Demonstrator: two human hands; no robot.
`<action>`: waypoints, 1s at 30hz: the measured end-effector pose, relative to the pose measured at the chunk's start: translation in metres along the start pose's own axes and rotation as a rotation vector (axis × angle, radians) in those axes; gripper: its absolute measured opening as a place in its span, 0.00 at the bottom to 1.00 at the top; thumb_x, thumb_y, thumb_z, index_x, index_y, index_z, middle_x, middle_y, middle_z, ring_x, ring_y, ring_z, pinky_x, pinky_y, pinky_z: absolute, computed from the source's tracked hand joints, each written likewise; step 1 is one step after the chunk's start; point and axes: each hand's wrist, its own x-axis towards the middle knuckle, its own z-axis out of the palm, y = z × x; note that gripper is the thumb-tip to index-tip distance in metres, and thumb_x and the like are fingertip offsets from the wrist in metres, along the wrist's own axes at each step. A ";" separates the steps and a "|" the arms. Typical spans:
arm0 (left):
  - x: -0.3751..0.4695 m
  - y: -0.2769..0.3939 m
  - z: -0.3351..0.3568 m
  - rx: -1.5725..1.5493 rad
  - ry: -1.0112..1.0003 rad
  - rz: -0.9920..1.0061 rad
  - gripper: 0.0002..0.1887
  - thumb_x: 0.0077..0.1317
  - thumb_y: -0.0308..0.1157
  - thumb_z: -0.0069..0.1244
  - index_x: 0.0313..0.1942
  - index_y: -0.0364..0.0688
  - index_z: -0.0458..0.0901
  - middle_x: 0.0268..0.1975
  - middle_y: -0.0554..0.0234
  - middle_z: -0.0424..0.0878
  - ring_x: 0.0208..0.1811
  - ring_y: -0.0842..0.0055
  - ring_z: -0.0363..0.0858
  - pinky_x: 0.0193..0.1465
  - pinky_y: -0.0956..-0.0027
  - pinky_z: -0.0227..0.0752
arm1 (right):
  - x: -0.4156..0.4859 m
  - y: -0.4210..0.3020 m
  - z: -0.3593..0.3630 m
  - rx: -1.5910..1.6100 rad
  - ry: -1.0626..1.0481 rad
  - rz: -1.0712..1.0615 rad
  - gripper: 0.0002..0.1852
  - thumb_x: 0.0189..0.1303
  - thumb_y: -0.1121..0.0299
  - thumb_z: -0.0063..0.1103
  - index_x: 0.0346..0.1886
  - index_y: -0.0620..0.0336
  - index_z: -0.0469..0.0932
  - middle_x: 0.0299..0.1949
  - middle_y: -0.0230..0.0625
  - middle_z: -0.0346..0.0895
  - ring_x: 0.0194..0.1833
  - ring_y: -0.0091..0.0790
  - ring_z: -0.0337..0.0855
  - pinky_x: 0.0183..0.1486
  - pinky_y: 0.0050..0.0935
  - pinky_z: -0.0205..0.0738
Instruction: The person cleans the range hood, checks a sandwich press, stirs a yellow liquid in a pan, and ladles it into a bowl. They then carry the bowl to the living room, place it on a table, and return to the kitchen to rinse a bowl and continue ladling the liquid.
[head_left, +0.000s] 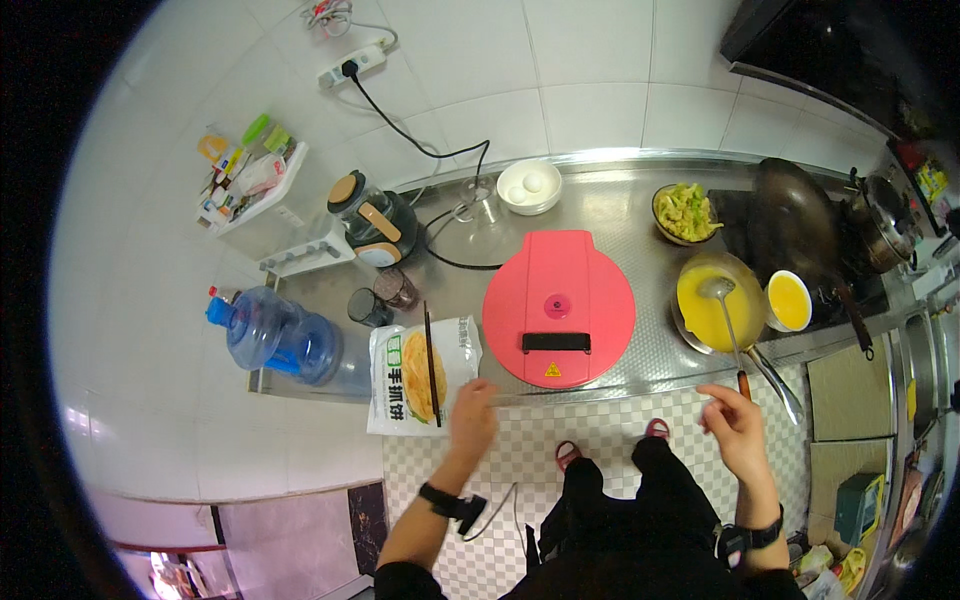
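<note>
My left hand (474, 420) is at the counter's front edge, beside the right edge of a white food packet (388, 386) showing a flatbread. Its fingers look curled, but whether they pinch anything is unclear. Across the packet lies a pair of dark chopsticks (430, 360). Right of the packet sits a closed round pink electric griddle (510, 300) with a black handle. My right hand (731, 424) hovers with fingers apart and bent, holding nothing, near the wooden-tipped handle of a metal ladle (727, 319). The ladle rests in a pan (684, 330) of yellow liquid.
Behind the griddle stand white bowls (551, 206) holding eggs. At the right are a bowl of greenish-yellow vegetables (686, 214), a white cup of yellow liquid (789, 300) and a wok (795, 217). At the left are dark glasses (367, 307), an electric kettle (375, 217) and a large water bottle (289, 334).
</note>
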 end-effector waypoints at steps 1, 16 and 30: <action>-0.002 -0.023 -0.017 0.108 0.050 0.022 0.19 0.52 0.18 0.47 0.46 0.39 0.81 0.49 0.52 0.79 0.51 0.55 0.77 0.52 0.58 0.73 | 0.011 0.003 0.013 -0.060 0.011 0.033 0.14 0.65 0.79 0.53 0.53 0.65 0.78 0.26 0.27 0.75 0.30 0.21 0.76 0.35 0.21 0.72; 0.005 -0.134 -0.059 0.522 -0.428 0.070 0.06 0.59 0.25 0.51 0.38 0.40 0.76 0.50 0.50 0.71 0.45 0.57 0.80 0.39 0.59 0.79 | 0.139 0.054 0.141 -0.919 -0.192 -0.638 0.23 0.50 0.71 0.65 0.53 0.63 0.77 0.48 0.44 0.78 0.49 0.47 0.80 0.48 0.40 0.78; 0.049 -0.076 -0.096 0.316 -0.200 0.163 0.10 0.55 0.27 0.55 0.37 0.39 0.74 0.38 0.51 0.75 0.36 0.55 0.79 0.30 0.58 0.76 | 0.191 -0.003 0.129 -0.499 -0.567 -0.523 0.21 0.50 0.79 0.65 0.50 0.59 0.76 0.42 0.48 0.81 0.46 0.53 0.81 0.48 0.43 0.75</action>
